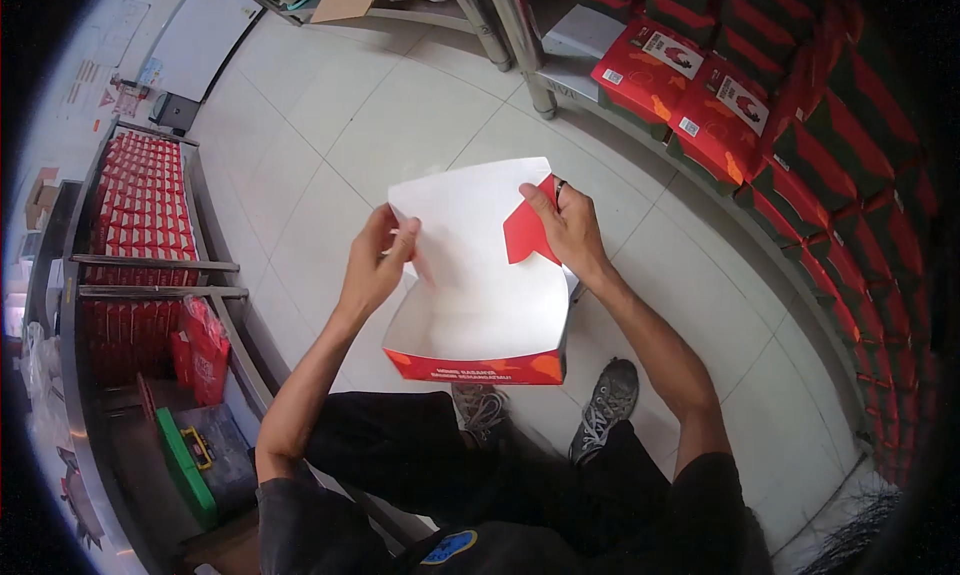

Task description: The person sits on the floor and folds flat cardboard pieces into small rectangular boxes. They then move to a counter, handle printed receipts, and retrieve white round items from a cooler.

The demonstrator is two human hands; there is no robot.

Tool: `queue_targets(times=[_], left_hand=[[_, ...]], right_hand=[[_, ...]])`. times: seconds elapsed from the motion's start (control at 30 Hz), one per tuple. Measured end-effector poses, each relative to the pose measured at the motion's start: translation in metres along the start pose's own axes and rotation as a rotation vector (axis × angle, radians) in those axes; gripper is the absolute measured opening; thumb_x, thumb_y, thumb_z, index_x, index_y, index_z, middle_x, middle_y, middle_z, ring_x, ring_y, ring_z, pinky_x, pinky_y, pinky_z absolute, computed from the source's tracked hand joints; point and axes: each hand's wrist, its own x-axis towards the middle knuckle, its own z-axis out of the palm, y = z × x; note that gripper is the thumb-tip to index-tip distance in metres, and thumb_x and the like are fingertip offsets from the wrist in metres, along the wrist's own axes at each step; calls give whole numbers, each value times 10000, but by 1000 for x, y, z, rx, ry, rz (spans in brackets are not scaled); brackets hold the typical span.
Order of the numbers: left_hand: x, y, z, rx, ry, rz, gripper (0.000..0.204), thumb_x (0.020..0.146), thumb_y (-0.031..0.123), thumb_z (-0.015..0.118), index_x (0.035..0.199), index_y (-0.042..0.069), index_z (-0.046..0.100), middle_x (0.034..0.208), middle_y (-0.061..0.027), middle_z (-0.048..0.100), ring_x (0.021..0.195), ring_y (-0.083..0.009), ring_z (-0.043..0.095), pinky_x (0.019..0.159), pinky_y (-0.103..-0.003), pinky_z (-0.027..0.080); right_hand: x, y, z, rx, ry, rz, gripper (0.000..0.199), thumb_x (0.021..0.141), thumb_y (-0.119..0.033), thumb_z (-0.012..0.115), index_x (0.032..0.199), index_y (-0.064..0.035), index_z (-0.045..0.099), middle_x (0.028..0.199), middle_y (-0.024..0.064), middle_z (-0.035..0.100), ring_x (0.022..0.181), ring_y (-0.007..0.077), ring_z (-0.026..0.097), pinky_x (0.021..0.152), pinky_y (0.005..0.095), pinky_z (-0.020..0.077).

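Note:
Between my two hands, above the floor, is a cardboard food box (pixel 470 310), white inside with a red printed front. Its lid panel stands raised at the far side, and the inside holds nothing. My left hand (pixel 382 250) grips the box's left side near the top, thumb on the inner face and fingers behind. With my right hand (pixel 568 225) I pinch the upper right corner, where a red side flap (pixel 527 233) is folded inward over the white. The fingertips of both hands are partly hidden behind the card.
Stacked red and dark green boxes (pixel 730 105) fill the shelf at the right. On the left rack (pixel 160 293) are rows of folded red cartons (pixel 145 205), a red plastic bag (pixel 205 350) and a green-lidded toolbox (pixel 187 465). A metal shelf leg (pixel 520 35) stands at the far side.

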Motion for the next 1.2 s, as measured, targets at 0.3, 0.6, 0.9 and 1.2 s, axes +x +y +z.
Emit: queue_targets(times=[0.3, 0.6, 0.9, 1.2], left_hand=[[16, -73, -14, 250, -288, -84, 251, 857, -2, 489, 1097, -58, 540, 968, -138, 623, 890, -157, 600, 772, -280, 477], [-6, -171, 32, 242, -179, 243, 406, 836, -90, 475, 1200, 67, 561, 1179, -181, 579, 1176, -284, 508, 940, -342, 433], [-58, -219, 95, 37, 46, -45, 691, 800, -79, 443, 1428, 156, 274, 1043, -210, 622, 910, -217, 616, 778, -322, 473], [-67, -219, 83, -594, 91, -256, 437, 917, 254, 466, 1259, -18, 480, 1210, -94, 527, 1108, -193, 492, 947, -377, 399]], right_hand=[[-12, 45, -17, -463, -107, -123, 246, 848, -138, 454, 850, 99, 520, 754, 280, 580, 764, 427, 586, 769, 452, 449], [-55, 96, -16, -460, -397, 129, 278, 844, -68, 412, 1049, 47, 560, 940, 300, 586, 904, 442, 576, 805, 465, 455], [-91, 130, 15, 19, -215, 305, 581, 771, 47, 489, 1340, 12, 377, 1183, 161, 531, 1009, 250, 560, 866, 347, 449], [-76, 118, 3, 274, -195, 804, 575, 857, -509, 522, 1108, 5, 568, 982, 75, 583, 917, 164, 508, 753, 344, 386]])
